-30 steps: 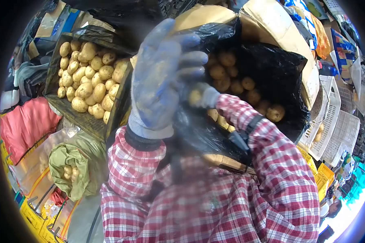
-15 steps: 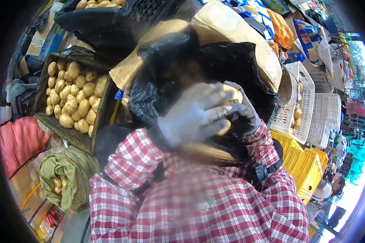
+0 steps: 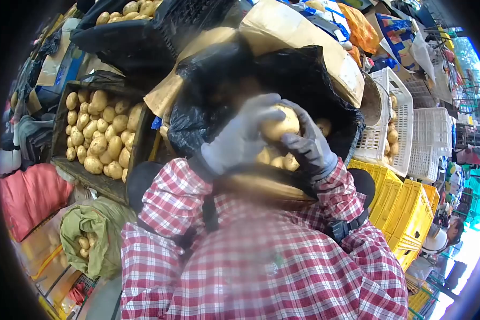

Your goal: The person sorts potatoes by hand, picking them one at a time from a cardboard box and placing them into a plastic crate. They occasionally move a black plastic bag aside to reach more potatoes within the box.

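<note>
A large pale potato [image 3: 280, 125] is gripped between my two gloved hands. My left hand [image 3: 239, 136], in a grey glove, curls its fingers around the potato's left side. On the other side, my right hand [image 3: 310, 143] presses its thumb and fingers against it; its fingertips look dark with dirt. Below my hands is a cardboard box [image 3: 298, 31] lined with a black plastic bag [image 3: 189, 136]. Several potatoes [image 3: 290, 161] lie in the bag under the held one, partly covered by my hands. Another potato [image 3: 324, 126] shows behind my right hand.
A dark crate [image 3: 90, 186] full of potatoes stands at the left, above a green sack [image 3: 104, 224] with more inside. A black crate [image 3: 112, 40] is at the upper left. White baskets [image 3: 405, 114] and stacked yellow crates [image 3: 405, 213] are on the right. A person [image 3: 437, 237] appears farther right.
My left hand, blurred before, has drawn back a little and now grips the potato's left side. The potato has moved left and slightly down, and potatoes below it now show more.
</note>
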Demonstrator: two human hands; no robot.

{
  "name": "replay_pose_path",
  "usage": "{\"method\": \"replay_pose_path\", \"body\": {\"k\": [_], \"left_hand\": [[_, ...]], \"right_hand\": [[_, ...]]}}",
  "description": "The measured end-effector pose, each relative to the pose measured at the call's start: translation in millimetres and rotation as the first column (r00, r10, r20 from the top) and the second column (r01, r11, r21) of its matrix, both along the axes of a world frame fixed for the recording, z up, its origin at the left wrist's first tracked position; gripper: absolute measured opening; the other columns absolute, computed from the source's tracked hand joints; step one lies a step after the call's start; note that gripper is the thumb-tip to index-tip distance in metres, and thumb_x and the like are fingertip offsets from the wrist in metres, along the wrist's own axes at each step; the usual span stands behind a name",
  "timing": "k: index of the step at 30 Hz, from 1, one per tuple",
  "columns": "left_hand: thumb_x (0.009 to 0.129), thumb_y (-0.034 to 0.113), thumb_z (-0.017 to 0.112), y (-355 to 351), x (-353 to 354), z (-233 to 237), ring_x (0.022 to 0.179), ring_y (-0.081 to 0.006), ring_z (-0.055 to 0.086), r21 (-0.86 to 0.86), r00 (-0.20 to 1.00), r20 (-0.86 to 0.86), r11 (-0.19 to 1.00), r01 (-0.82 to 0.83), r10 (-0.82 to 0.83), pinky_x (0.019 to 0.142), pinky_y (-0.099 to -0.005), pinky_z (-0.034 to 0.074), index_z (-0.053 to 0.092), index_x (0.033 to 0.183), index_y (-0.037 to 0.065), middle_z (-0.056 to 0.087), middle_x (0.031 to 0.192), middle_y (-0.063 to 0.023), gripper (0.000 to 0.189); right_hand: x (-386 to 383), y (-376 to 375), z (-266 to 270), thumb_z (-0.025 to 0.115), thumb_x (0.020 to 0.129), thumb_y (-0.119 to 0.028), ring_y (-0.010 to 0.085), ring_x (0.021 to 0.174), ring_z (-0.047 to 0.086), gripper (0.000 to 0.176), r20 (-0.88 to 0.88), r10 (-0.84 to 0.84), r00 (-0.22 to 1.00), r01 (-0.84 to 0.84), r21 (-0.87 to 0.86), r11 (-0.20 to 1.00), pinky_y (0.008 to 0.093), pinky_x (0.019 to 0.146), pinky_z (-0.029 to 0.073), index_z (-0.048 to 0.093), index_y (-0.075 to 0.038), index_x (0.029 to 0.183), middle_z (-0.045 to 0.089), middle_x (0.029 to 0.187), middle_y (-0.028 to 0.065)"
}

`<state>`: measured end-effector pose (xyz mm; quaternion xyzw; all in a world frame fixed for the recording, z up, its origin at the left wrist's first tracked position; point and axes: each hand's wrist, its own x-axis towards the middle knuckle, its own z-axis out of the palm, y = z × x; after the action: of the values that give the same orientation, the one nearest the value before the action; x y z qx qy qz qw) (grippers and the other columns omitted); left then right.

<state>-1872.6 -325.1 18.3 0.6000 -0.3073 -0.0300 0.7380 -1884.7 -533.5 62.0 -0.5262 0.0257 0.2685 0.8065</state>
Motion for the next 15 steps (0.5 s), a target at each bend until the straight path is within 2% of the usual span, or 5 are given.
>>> {"method": "replay_pose_path", "body": {"k": [3, 4, 7, 8, 15], "left_hand": [[0.078, -0.005, 0.072, -5, -1, -3, 0.127, -0.0228, 0.047, -0.228, 0.927, -0.367, 0.96, -0.164, 0.071, 0.105, -0.036, 0.043, 0.044, 0.136, 0.005, 0.04, 0.139, -0.0113, 0.065], [0.088, 0.009, 0.07, 1, 7, -3, 0.119, -0.0213, 0.052, -0.416, 0.685, -0.712, 0.877, -0.24, -0.15, 0.099, -0.0351, 0.047, 0.048, 0.132, 0.004, 0.047, 0.132, -0.0107, 0.05], [0.096, 0.023, 0.062, 14, 8, 3, 0.108, -0.0153, 0.057, -0.13, 0.591, -0.805, 0.986, -0.101, -0.045, 0.093, -0.0303, 0.048, 0.053, 0.127, 0.002, 0.056, 0.119, -0.0071, 0.038], [0.1, 0.03, 0.056, 6, 8, -25, 0.099, -0.01, 0.057, 0.078, 0.875, -0.474, 0.994, -0.076, 0.104, 0.091, -0.0251, 0.047, 0.056, 0.123, 0.002, 0.061, 0.108, -0.0027, 0.036], [0.1, 0.018, 0.057, 3, 22, -22, 0.102, -0.0073, 0.054, 0.366, 0.84, -0.373, 0.894, -0.258, 0.395, 0.091, -0.0242, 0.045, 0.057, 0.12, 0.001, 0.06, 0.107, -0.0026, 0.027]], "right_hand": [[-2, 11, -1, 0.08, 0.075, 0.0, 0.0245, 0.126, 0.05, 0.086, 0.171, -0.098, 0.98, 0.11, -0.058, 0.992, 0.0389, 0.104, 0.046, 0.029, -0.003, 0.145, 0.048, 0.134, 0.0149], [-3, 14, 4, 0.08, 0.073, 0.003, 0.0248, 0.125, 0.05, 0.087, 0.192, -0.12, 0.974, 0.13, -0.036, 0.991, 0.0397, 0.104, 0.047, 0.03, -0.003, 0.144, 0.048, 0.135, 0.015], [-3, 14, 2, 0.078, 0.071, 0.012, 0.0251, 0.122, 0.053, 0.088, 0.28, -0.099, 0.955, 0.119, -0.053, 0.991, 0.0402, 0.103, 0.048, 0.032, -0.005, 0.144, 0.048, 0.135, 0.0152], [-2, 12, -3, 0.078, 0.071, 0.012, 0.0249, 0.121, 0.054, 0.088, 0.33, -0.064, 0.942, 0.104, -0.106, 0.989, 0.0397, 0.103, 0.048, 0.032, -0.005, 0.145, 0.048, 0.134, 0.0152], [-5, 24, -7, 0.082, 0.07, 0.005, 0.0214, 0.113, 0.057, 0.086, 0.162, -0.125, 0.979, 0.159, -0.217, 0.963, 0.0349, 0.097, 0.051, 0.035, 0.0, 0.141, 0.052, 0.128, 0.0139]]}}
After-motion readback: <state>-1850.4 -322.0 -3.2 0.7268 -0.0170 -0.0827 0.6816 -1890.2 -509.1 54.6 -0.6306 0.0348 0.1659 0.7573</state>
